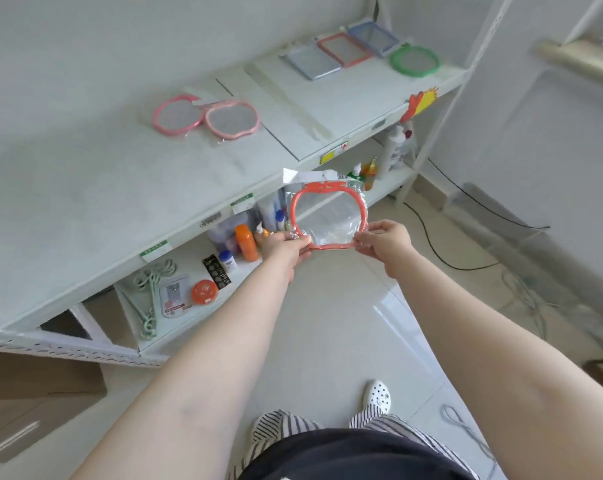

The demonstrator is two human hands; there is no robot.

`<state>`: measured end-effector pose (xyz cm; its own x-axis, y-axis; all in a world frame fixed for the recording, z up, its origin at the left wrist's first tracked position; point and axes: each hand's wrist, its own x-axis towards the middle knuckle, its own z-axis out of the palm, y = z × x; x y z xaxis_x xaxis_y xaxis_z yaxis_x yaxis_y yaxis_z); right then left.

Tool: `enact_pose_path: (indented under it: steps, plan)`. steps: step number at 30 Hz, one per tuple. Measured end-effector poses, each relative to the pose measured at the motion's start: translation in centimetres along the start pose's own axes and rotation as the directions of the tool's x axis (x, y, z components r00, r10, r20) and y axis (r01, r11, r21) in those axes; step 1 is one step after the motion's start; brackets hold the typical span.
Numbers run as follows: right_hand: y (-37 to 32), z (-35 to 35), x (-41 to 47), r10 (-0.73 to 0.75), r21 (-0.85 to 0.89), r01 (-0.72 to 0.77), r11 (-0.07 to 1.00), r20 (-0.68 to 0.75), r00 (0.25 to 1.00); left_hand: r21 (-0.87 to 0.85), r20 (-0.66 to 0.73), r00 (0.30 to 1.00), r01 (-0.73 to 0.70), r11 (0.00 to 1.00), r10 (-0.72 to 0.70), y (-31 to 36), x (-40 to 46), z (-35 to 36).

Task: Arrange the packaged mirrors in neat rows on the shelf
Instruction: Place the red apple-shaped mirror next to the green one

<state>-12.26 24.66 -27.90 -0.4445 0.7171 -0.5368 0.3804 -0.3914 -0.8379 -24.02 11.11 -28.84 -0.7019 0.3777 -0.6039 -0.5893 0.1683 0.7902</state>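
**Q:** Where is the item, and how is it held?

**A:** I hold the orange-framed mirror, in its clear bag, in front of the shelf edge, off the surface. My left hand pinches its lower left rim; my right hand pinches the lower right. The bow-shaped top points toward the shelf.

**Q:** Which way does the placement lie?

**A:** Forward and left. The two pink mirrors lie side by side there, touching; my left hand is nearer them. I judge the open surface beside them the likely slot.

**Q:** Anything else around?

**A:** Square mirrors and a green round mirror lie far right. Nothing blocks the path.
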Motion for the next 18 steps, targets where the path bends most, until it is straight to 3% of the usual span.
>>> enact_pose_path:
  steps: [9,18]
  plan:
    - [-0.9,-14.5,5.3,0.044,-0.014,-0.045,0.999,-0.092,0.995,0.104,0.017,1.0,0.019,0.994,-0.021,-3.9,0.6,15.5]
    - [-3.8,-19.4,10.2,0.053,0.073,-0.043,0.996,-0.135,0.989,0.213,0.041,0.999,-0.039,0.976,0.031,-1.5,3.4,23.4]
